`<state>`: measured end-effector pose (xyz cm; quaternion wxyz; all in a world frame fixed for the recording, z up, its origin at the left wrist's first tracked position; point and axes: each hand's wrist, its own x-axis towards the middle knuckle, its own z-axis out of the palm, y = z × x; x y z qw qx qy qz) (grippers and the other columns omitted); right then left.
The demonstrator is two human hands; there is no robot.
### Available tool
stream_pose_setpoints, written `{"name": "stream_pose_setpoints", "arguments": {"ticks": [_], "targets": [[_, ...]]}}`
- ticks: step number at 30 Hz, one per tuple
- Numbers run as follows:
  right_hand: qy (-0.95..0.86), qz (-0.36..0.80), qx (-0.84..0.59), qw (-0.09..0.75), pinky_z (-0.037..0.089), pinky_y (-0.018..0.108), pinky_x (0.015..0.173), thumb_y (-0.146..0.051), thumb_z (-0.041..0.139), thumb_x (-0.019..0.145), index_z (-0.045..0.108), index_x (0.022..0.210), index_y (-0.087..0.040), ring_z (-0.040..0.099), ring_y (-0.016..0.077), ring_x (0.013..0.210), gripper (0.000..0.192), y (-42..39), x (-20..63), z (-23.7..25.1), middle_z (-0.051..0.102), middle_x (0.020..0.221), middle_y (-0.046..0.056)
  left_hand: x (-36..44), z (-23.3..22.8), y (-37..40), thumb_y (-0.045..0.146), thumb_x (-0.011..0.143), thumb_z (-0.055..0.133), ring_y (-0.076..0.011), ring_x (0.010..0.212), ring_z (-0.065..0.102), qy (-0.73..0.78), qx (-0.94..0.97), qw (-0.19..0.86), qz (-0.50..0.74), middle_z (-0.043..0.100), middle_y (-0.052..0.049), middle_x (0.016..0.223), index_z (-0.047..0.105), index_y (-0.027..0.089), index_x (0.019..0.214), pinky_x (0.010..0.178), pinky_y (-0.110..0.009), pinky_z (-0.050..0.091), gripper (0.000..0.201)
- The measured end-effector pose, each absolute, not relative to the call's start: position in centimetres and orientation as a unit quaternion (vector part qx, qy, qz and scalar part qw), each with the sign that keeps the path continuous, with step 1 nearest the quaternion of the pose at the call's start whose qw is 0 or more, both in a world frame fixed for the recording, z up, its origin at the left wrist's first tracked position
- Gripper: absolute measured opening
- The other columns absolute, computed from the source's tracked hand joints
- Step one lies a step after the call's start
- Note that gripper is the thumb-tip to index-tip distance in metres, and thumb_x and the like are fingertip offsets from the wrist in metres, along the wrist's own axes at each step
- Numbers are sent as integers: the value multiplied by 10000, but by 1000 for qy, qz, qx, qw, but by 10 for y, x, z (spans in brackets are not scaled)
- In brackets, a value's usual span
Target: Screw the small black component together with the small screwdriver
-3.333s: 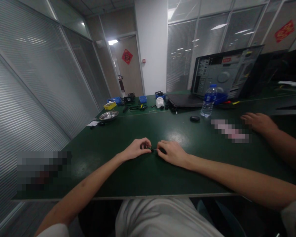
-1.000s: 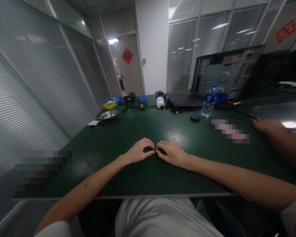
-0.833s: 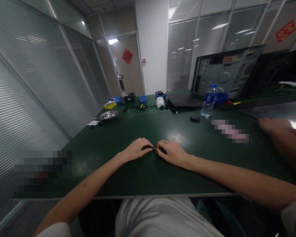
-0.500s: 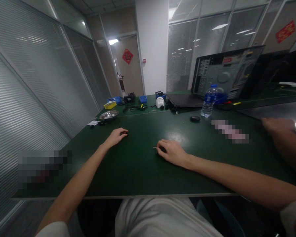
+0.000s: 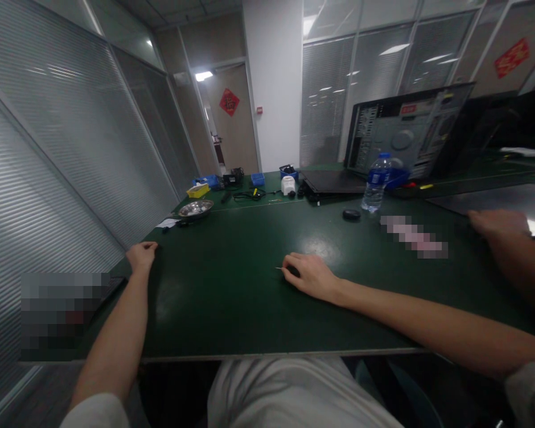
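Note:
My left hand (image 5: 142,255) is at the left side of the green table (image 5: 232,309), its fingers pressed together in a pinch. Whatever it may hold is too small to make out. Beyond it stands a shiny metal dish (image 5: 196,208) with small pale things inside. My right hand (image 5: 310,274) rests on the table near the middle, fingers curled closed. From its fingertips a thin pale tip (image 5: 278,268) pokes out to the left; the rest of that slim thing is hidden in the hand. A dark patch under the palm could be shadow or a handle.
Another person's hand (image 5: 499,224) lies by a dark flat panel (image 5: 494,199) at right. A water bottle (image 5: 375,183), a black oval thing (image 5: 351,214) and an open computer case (image 5: 405,137) stand nearby. Cables (image 5: 249,194) and a yellow tray (image 5: 198,191) are at the back.
My left hand has moved left across the table, from near the middle to the left edge side, its fingers still together. My right hand has stayed in place.

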<state>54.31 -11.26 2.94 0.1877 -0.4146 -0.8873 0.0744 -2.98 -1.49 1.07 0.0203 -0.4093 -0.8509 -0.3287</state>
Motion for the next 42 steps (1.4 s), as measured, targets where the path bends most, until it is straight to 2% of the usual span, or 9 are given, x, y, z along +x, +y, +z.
{"name": "stream_pose_setpoints", "arguments": {"ticks": [7,21,28,36,39,42], "targets": [[-889,74,-410,187,364,279,697,-346,513,1034,667,1065,-204,626,165,825,212,-112,543,29,688,1000,37,-37,8,-6,286,789,719,-277,873,710,-853,-390,-4,-347,780,-91,923,797,153,997,895,-350,535,258],[-892,78,-405,187,363,269,681,-337,527,1027,670,1064,-203,617,157,806,200,-112,544,28,686,995,35,-37,7,-6,312,777,703,-330,993,704,-847,-391,-17,-359,774,-110,897,785,167,853,974,-400,519,183],[-891,72,-409,183,363,269,683,-334,540,1021,673,1065,-204,620,157,799,191,-111,543,27,690,994,37,-32,12,-8,298,750,749,-330,988,701,-849,-383,-18,-365,754,-85,794,752,183,753,987,-411,512,115],[-893,69,-400,195,363,272,680,-341,530,1022,669,1043,-210,618,158,797,192,-111,543,25,689,985,27,-29,19,-11,298,752,769,-349,1105,671,-853,-366,-40,-370,769,-121,971,776,165,804,1029,-431,491,142],[-893,67,-399,196,366,274,690,-339,526,1025,666,1047,-208,624,160,810,194,-111,544,25,691,998,29,-22,25,-12,284,734,778,-345,1099,675,-848,-373,-60,-373,767,-128,1045,790,167,894,1007,-450,501,199],[-893,66,-400,193,360,275,682,-346,523,1026,667,1051,-210,621,160,799,199,-111,543,24,693,996,26,-5,29,-13,281,706,796,-318,1044,690,-825,-415,-100,-370,772,-109,1016,797,176,971,956,-424,522,284]]}}
